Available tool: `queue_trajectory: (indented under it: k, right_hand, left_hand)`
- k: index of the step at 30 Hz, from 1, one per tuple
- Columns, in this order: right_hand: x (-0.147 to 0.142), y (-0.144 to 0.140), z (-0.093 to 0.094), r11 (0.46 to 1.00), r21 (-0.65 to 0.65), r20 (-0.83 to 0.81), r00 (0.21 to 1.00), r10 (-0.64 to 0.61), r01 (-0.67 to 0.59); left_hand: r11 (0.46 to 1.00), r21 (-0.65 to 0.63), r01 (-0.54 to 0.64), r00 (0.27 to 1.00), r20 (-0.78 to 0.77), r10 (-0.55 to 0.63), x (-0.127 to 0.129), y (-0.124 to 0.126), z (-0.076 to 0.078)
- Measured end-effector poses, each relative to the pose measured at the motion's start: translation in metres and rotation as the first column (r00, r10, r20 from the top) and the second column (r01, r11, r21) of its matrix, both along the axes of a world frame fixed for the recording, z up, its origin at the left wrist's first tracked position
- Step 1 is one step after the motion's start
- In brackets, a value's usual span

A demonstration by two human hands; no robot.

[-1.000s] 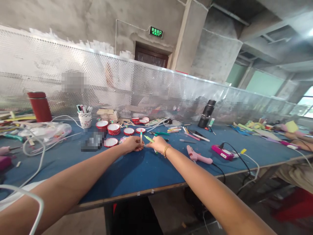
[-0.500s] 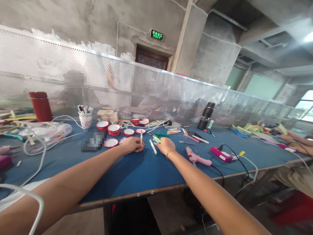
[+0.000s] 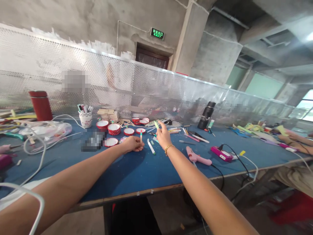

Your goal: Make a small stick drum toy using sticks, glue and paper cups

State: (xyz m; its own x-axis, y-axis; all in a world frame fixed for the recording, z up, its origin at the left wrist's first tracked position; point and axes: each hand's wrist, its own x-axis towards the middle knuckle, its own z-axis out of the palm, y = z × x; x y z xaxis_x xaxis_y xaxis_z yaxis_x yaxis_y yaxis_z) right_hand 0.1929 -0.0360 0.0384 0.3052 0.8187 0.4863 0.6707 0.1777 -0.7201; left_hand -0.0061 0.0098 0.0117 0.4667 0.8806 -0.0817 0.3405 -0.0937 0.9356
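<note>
The glue gun (image 3: pixel 198 157) lies on the worktop (image 3: pixel 132 178), its cord trailing off to the right. Left of the glue gun, the person's left hand (image 3: pixel 134 144) rests low, fingers pinched around a stick (image 3: pixel 141 137) that stands upright, banded with colour at its top. Nearer the glue gun, on its left and farther back, the right hand (image 3: pixel 163 135) is curled around a lime pen (image 3: pixel 156 125), whose end pokes out past the fingers; the rest is hidden. A white marker (image 3: pixel 151 147) with a green end lies left of the glue gun, between the two hands and touching neither. Well left of the glue gun and farther back sit red-sided dishes (image 3: pixel 113 129) and a cup (image 3: pixel 85 119) of pens. A black bottle (image 3: pixel 206 117) stands behind the glue gun; a purple box (image 3: pixel 221 154) lies just to its right.
</note>
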Motion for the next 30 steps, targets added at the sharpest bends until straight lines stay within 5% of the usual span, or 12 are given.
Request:
queue_trajectory:
  k: [4, 10, 17, 30]
  right_hand:
    - [-0.023, -0.008, -0.013, 0.967, 0.188, -0.096, 0.977, 0.192, -0.172]
    - [-0.036, -0.025, -0.023, 0.927, 0.338, -0.108, 0.972, 0.209, -0.162]
    - [-0.039, -0.033, -0.027, 0.964, 0.195, -0.027, 0.981, 0.19, -0.181]
    - [-0.046, -0.028, -0.037, 0.943, 0.241, 0.04, 0.973, 0.227, -0.23]
  left_hand:
    - [1.0, 0.02, 0.003, 1.0, -0.011, -0.003, 0.0, -0.001, 0.001]
    - [0.997, 0.056, -0.05, 0.997, -0.06, 0.054, 0.001, -0.001, -0.002]
    - [0.993, 0.102, -0.062, 0.995, -0.071, 0.069, -0.003, -0.002, 0.0]
    - [0.992, 0.083, -0.095, 0.993, -0.068, 0.1, -0.001, -0.008, 0.005]
